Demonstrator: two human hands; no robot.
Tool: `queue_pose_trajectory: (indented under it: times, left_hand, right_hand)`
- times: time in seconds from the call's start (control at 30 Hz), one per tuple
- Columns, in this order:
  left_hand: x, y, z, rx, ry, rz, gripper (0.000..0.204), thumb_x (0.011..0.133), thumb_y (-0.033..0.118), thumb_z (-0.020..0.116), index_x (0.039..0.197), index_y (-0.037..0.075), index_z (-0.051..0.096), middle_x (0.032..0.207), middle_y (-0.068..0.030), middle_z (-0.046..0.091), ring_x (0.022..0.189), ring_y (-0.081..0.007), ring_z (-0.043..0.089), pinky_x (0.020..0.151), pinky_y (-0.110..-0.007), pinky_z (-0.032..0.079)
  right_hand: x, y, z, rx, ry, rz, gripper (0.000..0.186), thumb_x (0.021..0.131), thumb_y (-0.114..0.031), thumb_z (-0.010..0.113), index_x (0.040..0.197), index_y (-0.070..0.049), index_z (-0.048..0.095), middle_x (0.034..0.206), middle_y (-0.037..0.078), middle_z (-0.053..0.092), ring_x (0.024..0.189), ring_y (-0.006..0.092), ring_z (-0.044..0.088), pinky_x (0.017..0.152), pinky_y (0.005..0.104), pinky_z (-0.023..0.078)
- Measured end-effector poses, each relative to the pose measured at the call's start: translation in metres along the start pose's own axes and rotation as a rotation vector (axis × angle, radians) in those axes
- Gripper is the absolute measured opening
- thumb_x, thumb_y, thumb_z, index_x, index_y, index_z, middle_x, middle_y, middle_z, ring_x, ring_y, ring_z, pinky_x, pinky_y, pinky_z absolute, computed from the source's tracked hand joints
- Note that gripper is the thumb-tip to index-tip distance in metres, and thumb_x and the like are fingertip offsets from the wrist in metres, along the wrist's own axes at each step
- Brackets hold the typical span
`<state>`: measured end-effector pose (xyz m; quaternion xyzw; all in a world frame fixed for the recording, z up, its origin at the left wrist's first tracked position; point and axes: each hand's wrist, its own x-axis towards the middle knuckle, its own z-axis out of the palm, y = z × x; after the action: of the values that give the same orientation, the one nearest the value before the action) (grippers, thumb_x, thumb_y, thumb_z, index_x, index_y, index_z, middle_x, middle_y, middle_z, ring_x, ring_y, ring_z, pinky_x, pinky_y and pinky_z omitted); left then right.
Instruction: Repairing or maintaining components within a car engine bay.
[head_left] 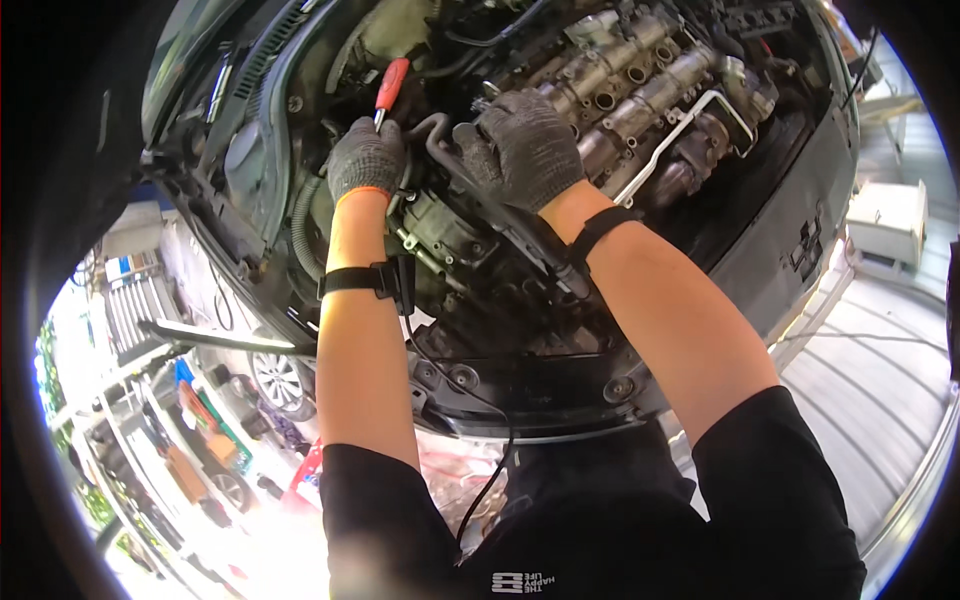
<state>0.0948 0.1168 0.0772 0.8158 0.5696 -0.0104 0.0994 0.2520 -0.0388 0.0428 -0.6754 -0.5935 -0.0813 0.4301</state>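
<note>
My left hand (368, 158), in a dark grey knit glove with an orange cuff, is closed around the metal shaft of a screwdriver (393, 82). Its red handle sticks up beyond my fingers, tilted slightly to the right. To the right, my right hand (530, 150), gloved alike, is closed with curled fingers against the near end of the car engine (640, 90). What those fingers grip is hidden beneath the glove. A bent black hose (432, 128) runs between both hands. Lower down, a dark metal housing (440, 228) sits between my wrists.
The open engine bay has a front crossmember (530, 400) nearest me. A silver bent pipe (668, 140) lies right of my right hand. Ribbed conduit (303, 225) runs along the left. A thin black cable (490, 402) hangs from my left wrist strap. Shelving (150, 420) stands lower left.
</note>
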Motion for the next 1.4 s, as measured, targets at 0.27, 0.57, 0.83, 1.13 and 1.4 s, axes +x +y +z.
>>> queue_pose_trajectory:
  times: [0.27, 0.57, 0.83, 1.13, 1.4]
  left_hand:
    - [0.009, -0.015, 0.013, -0.004, -0.07, -0.047, 0.053, 0.101, 0.049, 0.049, 0.124, 0.005, 0.067, 0.126, -0.0264, 0.068, 0.121, -0.0426, 0.064, 0.103, -0.052, 0.05]
    - [0.012, 0.004, 0.013, 0.032, -0.029, -0.027, 0.049, 0.1, 0.044, 0.049, 0.125, 0.007, 0.07, 0.126, -0.0226, 0.07, 0.118, -0.0395, 0.067, 0.1, -0.051, 0.053]
    - [-0.006, 0.008, 0.008, 0.218, 0.047, 0.005, 0.061, 0.099, 0.061, 0.048, 0.12, 0.008, 0.071, 0.122, -0.0224, 0.072, 0.116, -0.0402, 0.068, 0.099, -0.052, 0.053]
    - [-0.017, -0.01, 0.012, 0.32, 0.147, 0.243, 0.06, 0.102, 0.062, 0.046, 0.099, 0.008, 0.073, 0.099, -0.0207, 0.074, 0.098, -0.0425, 0.07, 0.084, -0.054, 0.054]
    - [-0.013, -0.035, 0.016, 0.34, 0.199, 0.576, 0.036, 0.101, 0.041, 0.057, 0.099, 0.008, 0.071, 0.096, -0.0188, 0.072, 0.094, -0.0393, 0.07, 0.083, -0.051, 0.055]
  right_hand:
    - [-0.015, -0.008, 0.028, -0.045, 0.125, -0.013, 0.029, 0.088, -0.029, 0.064, 0.074, -0.004, 0.066, 0.078, 0.019, 0.064, 0.081, 0.0399, 0.064, 0.079, 0.052, 0.052]
    - [-0.013, -0.009, 0.019, -0.156, 0.11, 0.041, 0.032, 0.089, -0.035, 0.063, 0.071, -0.009, 0.071, 0.076, 0.015, 0.068, 0.076, 0.0359, 0.068, 0.076, 0.0485, 0.054]
    - [-0.01, -0.007, 0.017, -0.13, 0.036, 0.096, 0.033, 0.088, -0.038, 0.063, 0.077, -0.008, 0.073, 0.084, 0.015, 0.071, 0.081, 0.0356, 0.07, 0.078, 0.0486, 0.056]
    - [-0.013, 0.001, 0.022, -0.169, 0.074, 0.052, 0.032, 0.088, -0.039, 0.064, 0.079, -0.01, 0.075, 0.084, 0.013, 0.072, 0.08, 0.0339, 0.071, 0.078, 0.0474, 0.057]
    - [-0.013, -0.005, 0.025, -0.156, 0.048, 0.055, 0.03, 0.086, -0.038, 0.067, 0.078, -0.01, 0.076, 0.085, 0.014, 0.073, 0.079, 0.034, 0.071, 0.074, 0.0486, 0.058]
